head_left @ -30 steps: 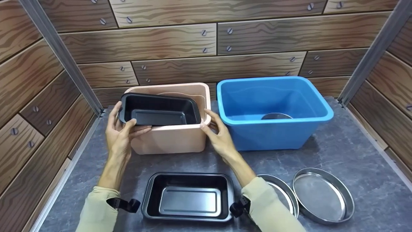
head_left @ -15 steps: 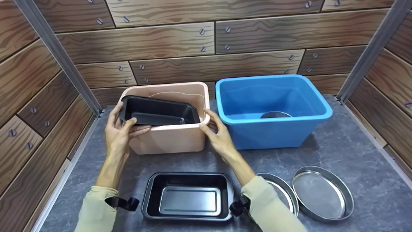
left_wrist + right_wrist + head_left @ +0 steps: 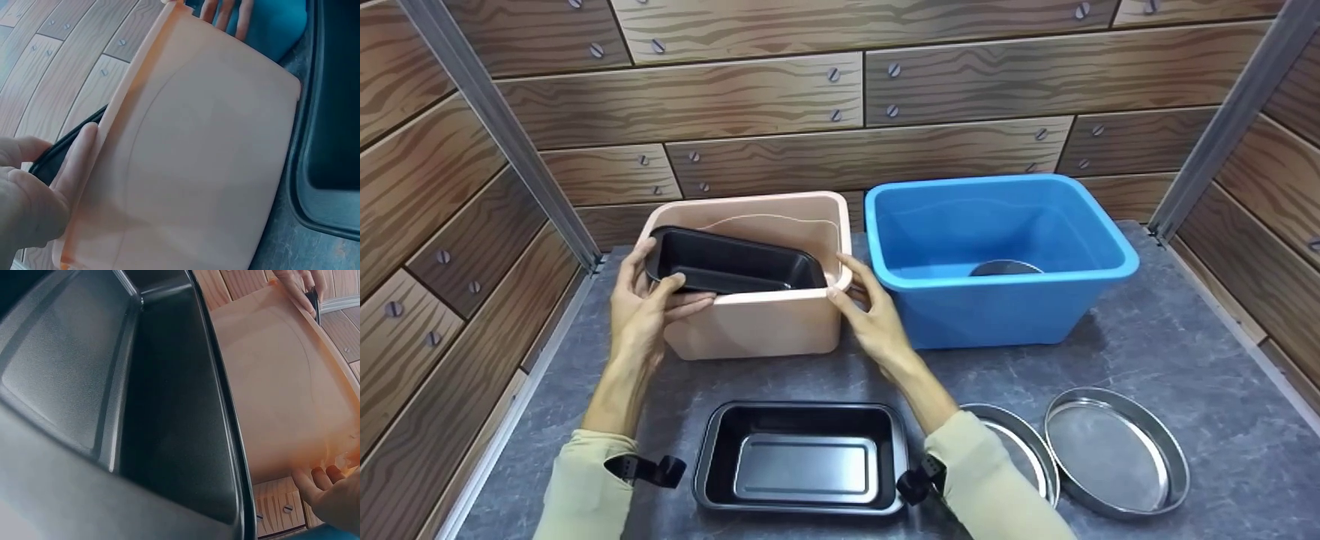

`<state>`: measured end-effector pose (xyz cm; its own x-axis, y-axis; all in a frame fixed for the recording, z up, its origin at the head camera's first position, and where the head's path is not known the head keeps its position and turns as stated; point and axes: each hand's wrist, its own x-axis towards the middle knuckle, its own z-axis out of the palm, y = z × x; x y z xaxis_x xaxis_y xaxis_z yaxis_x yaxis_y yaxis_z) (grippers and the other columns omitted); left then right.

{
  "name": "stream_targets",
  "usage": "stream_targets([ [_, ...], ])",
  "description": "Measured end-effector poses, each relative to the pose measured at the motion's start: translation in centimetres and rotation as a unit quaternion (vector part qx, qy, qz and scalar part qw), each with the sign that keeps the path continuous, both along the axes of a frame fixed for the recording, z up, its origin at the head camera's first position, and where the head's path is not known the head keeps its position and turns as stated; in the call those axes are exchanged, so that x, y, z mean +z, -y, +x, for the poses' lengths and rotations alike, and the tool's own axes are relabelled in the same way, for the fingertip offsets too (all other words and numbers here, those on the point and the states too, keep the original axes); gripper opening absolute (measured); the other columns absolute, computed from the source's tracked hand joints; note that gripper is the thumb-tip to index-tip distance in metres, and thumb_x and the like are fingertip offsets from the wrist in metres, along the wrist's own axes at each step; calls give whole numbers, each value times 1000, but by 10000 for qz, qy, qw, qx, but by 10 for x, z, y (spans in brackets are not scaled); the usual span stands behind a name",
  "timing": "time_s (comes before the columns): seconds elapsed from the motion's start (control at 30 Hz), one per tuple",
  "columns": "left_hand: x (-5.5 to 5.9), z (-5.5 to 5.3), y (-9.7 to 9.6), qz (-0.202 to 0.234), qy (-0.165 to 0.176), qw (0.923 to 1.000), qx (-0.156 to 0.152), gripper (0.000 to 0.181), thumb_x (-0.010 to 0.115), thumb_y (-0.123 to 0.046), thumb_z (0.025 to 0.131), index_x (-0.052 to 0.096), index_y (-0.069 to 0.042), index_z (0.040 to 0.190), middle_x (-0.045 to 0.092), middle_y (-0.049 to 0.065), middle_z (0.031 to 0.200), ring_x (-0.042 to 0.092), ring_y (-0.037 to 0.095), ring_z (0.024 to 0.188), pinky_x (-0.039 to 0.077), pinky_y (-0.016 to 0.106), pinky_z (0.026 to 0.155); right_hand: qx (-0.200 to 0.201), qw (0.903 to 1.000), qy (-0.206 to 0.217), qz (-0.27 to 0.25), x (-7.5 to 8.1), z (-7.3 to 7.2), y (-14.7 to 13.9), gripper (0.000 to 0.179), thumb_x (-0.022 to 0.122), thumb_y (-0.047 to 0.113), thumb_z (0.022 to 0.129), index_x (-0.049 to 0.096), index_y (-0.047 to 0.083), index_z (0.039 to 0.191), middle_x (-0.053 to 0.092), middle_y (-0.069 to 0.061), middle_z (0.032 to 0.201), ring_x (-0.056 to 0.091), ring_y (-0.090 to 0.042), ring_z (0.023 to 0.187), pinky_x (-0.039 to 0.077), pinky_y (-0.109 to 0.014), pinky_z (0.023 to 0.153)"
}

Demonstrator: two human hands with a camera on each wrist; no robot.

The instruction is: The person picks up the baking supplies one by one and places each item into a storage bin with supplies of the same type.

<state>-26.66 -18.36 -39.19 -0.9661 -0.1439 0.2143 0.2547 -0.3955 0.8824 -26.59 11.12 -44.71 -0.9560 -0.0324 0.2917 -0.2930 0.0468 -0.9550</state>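
My left hand (image 3: 641, 307) pinches the left end of a small black loaf pan (image 3: 735, 262), thumb over its near rim. The pan tilts inside the mouth of a pink bin (image 3: 750, 326), its right end lower against the bin's front right corner. With thumb and fingers my right hand (image 3: 877, 322) grips the bin's right front rim. From the left wrist view, the left hand's fingers (image 3: 79, 160) lie along the bin's rim with the dark pan edge between them and the thumb. The bin's bottom is hidden.
Nearer me lies a larger black baking pan (image 3: 806, 469). Two round metal pans are at the right, one (image 3: 1117, 454) fully visible, the other (image 3: 1020, 450) partly behind my sleeve. A blue bin (image 3: 982, 311) with a round metal item (image 3: 1005, 268) inside stands right of the pink one.
The small loaf pan has sunk lower into the pink bin and tipped steeper, so less of its inside floor shows. My right hand stays on the bin's rim.
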Motion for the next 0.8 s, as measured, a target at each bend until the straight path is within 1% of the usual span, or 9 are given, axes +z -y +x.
stream_targets([
  [0.13,2,0,0,-146,116,9998,7,70,49,19,97,29,-6,160,33,19,159,76,30,63,66,45,69,2,10000,-67,-59,-1,-1,0,56,70,18,100,52,17,153,57,-14,146,56,-31,130,45,-47,114],
  [0.23,3,0,-1,-235,136,9996,25,70,49,19,98,28,-6,160,33,20,159,75,28,62,66,43,69,4,9999,-89,-105,-1,-1,1,56,70,17,100,51,15,153,57,-16,146,56,-31,130,43,-49,115],
  [0.37,4,1,-2,-334,147,9993,48,69,50,18,98,27,-5,159,34,20,159,75,27,62,66,41,70,9,9999,-82,-112,-2,-2,1,56,70,17,100,52,15,153,57,-15,146,56,-30,130,44,-47,115],
  [0.43,4,1,-2,-387,207,9990,60,69,50,17,98,27,-5,159,34,19,159,75,27,63,66,41,71,2,9999,-85,-104,-2,-2,1,56,70,16,100,52,15,153,58,-14,146,56,-30,129,45,-46,114],
  [0.57,8,0,-4,-495,376,9980,66,70,53,15,98,28,-5,160,36,20,159,76,26,62,66,39,70,20,9998,-95,-163,-2,-2,1,56,70,15,100,52,17,153,58,-14,145,56,-33,129,45,-46,113],
  [0.67,11,-1,-5,-608,464,9971,64,71,55,15,97,28,-5,160,38,23,158,75,24,60,66,37,68,52,9996,-108,-238,-2,-2,1,56,70,14,100,52,17,153,58,-15,144,55,-35,130,45,-48,114],
  [0.8,13,-1,-5,-842,514,9951,123,71,57,16,96,31,-4,159,39,20,161,75,23,59,66,37,68,57,9997,-54,-226,-3,-2,2,56,70,16,100,52,18,153,58,-15,143,55,-35,130,46,-48,113],
])
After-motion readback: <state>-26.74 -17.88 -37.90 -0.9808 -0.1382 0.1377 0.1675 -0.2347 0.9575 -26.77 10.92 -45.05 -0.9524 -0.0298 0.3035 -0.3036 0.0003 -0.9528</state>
